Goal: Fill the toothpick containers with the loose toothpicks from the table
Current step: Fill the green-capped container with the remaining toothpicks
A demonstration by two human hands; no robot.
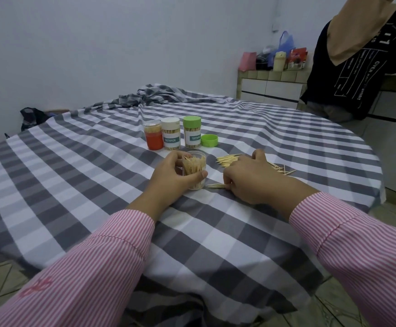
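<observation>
**Gathering loose toothpicks for the open container**

Beyond the left fingers, three capped containers (173,134) are lined up, with a loose green lid (209,140) just right of them. The open container (195,171), already well stocked, is gripped by the left hand (176,175), fingers curled round its wall. Just right of the thumb, a small bundle (215,185) is pinched by the right hand (247,179). More loose toothpicks (227,160) are spread past its fingers. Step judged: collecting. Next, the bundle must be lifted, aligned and dropped in.

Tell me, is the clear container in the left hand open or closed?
Open. The clear plastic toothpick container has no lid, and toothpick tips stick out above its rim. The left hand grips it.
</observation>
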